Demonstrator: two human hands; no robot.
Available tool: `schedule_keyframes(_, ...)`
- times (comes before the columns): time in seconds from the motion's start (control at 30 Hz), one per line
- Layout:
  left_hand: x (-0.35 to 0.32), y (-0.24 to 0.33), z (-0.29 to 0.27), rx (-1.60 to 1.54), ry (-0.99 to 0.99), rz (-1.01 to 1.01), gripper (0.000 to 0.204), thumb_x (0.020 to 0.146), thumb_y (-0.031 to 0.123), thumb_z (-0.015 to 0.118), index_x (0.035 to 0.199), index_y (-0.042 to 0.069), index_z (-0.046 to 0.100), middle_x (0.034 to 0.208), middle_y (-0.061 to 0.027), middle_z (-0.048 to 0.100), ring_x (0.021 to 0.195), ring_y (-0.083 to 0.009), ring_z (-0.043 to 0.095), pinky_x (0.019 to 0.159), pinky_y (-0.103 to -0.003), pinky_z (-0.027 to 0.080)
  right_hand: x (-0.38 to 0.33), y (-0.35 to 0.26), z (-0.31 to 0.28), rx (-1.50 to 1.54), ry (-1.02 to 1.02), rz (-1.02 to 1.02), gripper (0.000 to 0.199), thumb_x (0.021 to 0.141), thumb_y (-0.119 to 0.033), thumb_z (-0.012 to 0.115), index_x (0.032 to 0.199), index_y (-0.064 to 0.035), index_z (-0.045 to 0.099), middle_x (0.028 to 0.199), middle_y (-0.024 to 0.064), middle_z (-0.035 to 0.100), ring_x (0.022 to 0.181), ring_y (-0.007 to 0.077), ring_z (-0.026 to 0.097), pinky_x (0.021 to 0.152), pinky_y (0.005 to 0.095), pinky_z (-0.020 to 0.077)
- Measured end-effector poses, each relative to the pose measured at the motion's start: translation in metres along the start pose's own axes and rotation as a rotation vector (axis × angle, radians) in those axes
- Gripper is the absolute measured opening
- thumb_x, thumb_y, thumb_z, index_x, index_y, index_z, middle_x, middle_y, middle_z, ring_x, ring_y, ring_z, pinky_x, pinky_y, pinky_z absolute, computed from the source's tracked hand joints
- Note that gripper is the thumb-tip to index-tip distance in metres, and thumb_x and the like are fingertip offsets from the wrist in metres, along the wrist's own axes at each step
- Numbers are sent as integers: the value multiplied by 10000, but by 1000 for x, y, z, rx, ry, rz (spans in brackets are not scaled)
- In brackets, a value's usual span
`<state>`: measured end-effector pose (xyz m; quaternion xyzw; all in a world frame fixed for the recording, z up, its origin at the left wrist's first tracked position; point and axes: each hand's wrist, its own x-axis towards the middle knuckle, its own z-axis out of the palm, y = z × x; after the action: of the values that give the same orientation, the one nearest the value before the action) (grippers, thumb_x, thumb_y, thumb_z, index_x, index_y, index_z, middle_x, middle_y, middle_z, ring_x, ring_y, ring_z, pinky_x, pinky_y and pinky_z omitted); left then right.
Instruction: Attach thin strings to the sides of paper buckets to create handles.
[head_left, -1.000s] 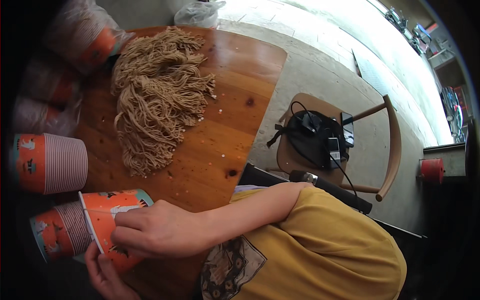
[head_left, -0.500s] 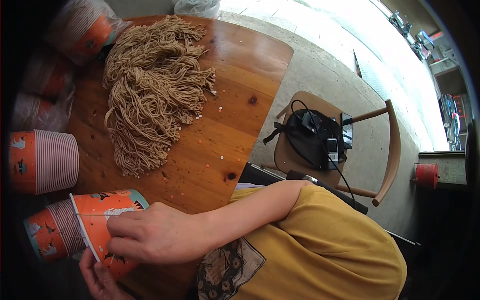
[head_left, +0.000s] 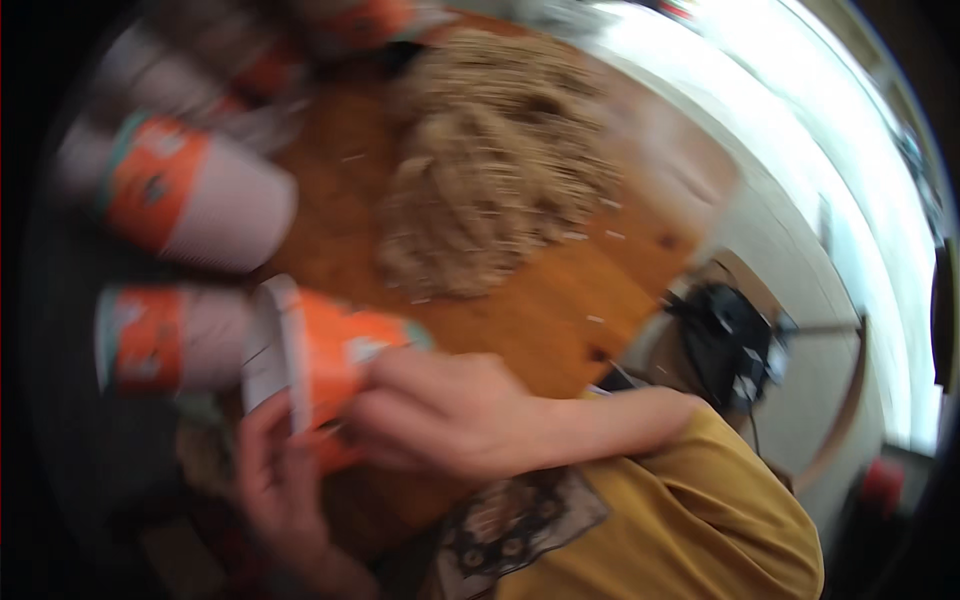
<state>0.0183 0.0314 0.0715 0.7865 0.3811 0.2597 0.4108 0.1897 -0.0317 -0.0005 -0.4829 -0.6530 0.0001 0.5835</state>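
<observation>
An orange printed paper tub (head_left: 325, 350) with a white rim lies tipped on its side, its mouth facing left. My left hand (head_left: 285, 485) grips the tub at the lower part of its rim, fingers closed there. Against the tub's outer wall, my right hand (head_left: 450, 412) has its fingers curled in a pinch. What they pinch is hidden and blurred. A stack of similar tubs (head_left: 215, 335) lies beyond the mouth. Farther up the wooden table (head_left: 640, 270) is a large heap of tan cord (head_left: 490, 170).
A bigger stack of nested tubs (head_left: 235, 205) stands at the left, with bagged tubs (head_left: 345, 25) behind it. Small paper dots (head_left: 597, 320) lie scattered near the cord. To the right, a wooden chair (head_left: 845, 400) carries a black bag (head_left: 725, 340).
The view has swung, shifting the table and cord rightward, and is now blurred. The tub's mouth is turned more into view. Both hands stay at the tub.
</observation>
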Motion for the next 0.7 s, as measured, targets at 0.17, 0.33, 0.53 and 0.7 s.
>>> schedule_keyframes(0.17, 2, 2, 10, -204, -27, -41, 283, 940, 101, 544, 1202, -4, 527, 924, -37, 626, 827, -58, 551, 760, -201, 444, 1, -5, -4, -131, -15, -24, 250, 646, -37, 704, 879, -72, 619, 722, 48, 506, 579, 170, 557, 444, 288, 451)
schedule_keyframes(0.33, -5, 2, 3, -213, -31, -40, 308, 950, 142, 551, 1224, 7, 516, 880, -25, 612, 814, -49, 540, 749, -195, 439, 6, -11, -2, -166, -30, -89, 275, 647, -31, 710, 900, -68, 609, 709, 42, 484, 565, 169, 541, 454, 282, 446)
schedule_keyframes(0.53, -1, 0, 3, -232, -68, -33, 309, 962, 143, 528, 1237, 6, 497, 866, -24, 604, 802, -52, 540, 748, -206, 448, 9, -8, 0, -328, -60, -93, 254, 679, -67, 717, 896, -64, 586, 717, 45, 460, 591, 175, 526, 445, 286, 424)
schedule_keyframes(0.7, -1, 2, 4, -256, -92, -46, 303, 958, 135, 532, 1232, 8, 501, 849, -23, 599, 802, -54, 542, 751, -210, 452, 11, -11, -2, -371, -90, -104, 222, 702, -82, 703, 881, -66, 574, 713, 46, 443, 607, 180, 512, 437, 295, 408)
